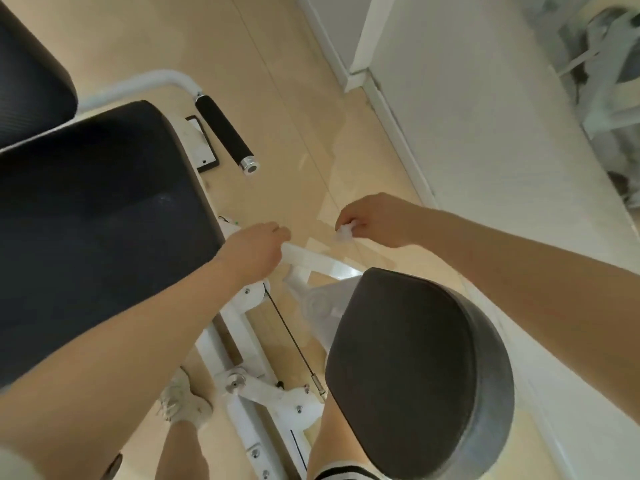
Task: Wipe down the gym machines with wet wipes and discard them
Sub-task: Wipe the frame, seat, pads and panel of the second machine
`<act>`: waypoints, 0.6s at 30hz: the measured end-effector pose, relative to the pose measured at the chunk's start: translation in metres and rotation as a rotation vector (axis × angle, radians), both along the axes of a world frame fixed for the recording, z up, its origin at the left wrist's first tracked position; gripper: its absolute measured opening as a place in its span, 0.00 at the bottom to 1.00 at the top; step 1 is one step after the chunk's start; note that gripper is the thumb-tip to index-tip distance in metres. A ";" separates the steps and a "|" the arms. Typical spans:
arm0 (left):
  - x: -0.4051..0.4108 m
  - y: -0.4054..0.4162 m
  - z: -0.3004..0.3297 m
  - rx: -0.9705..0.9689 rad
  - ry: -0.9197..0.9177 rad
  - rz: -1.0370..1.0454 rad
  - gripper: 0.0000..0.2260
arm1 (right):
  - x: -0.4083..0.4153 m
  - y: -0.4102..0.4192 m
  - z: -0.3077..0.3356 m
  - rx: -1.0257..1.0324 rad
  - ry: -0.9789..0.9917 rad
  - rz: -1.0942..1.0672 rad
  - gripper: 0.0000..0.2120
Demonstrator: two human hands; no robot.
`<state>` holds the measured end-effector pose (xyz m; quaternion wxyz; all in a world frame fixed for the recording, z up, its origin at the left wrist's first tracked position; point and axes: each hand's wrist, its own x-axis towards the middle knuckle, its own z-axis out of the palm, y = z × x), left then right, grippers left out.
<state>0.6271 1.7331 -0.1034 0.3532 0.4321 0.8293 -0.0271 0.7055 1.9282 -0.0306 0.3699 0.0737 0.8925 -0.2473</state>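
Observation:
I look down on a white-framed gym machine with a large black seat pad [97, 209] on the left and a round dark roller pad [415, 368] at the lower right. My left hand [254, 249] rests closed on the white frame bar [311, 259] between the two pads. My right hand [374, 220] hovers just right of it, above the floor, pinching a small crumpled white wet wipe [344, 233] in its fingertips.
A black foam handle with a metal end cap [227, 135] sticks out beyond the seat. A thin cable [291, 336] runs down the frame. My shoe [183, 400] stands on the beige floor beside the frame. A white wall [485, 116] runs along the right.

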 end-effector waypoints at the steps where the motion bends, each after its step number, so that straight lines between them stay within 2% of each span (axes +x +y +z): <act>1: 0.015 -0.004 -0.002 0.025 -0.080 0.051 0.17 | 0.006 -0.016 -0.006 -0.029 -0.036 0.067 0.15; 5: 0.069 -0.030 -0.030 0.036 -0.326 0.335 0.16 | 0.015 -0.064 -0.044 -0.030 -0.147 0.265 0.17; 8: 0.102 -0.045 -0.054 -0.025 -0.528 0.550 0.21 | 0.027 -0.067 -0.063 0.024 -0.266 0.392 0.17; 12: 0.126 -0.050 -0.067 0.148 -0.786 0.790 0.24 | 0.042 -0.064 -0.075 0.122 -0.458 0.739 0.18; 15: 0.132 -0.050 -0.075 0.266 -0.901 0.981 0.21 | 0.049 -0.077 -0.088 0.171 -0.456 0.782 0.15; 17: 0.128 -0.053 -0.082 0.253 -0.945 1.035 0.20 | 0.051 -0.092 -0.097 0.161 -0.339 0.691 0.15; 18: 0.126 -0.055 -0.085 0.254 -0.988 1.065 0.21 | 0.048 -0.097 -0.101 0.182 -0.214 0.626 0.16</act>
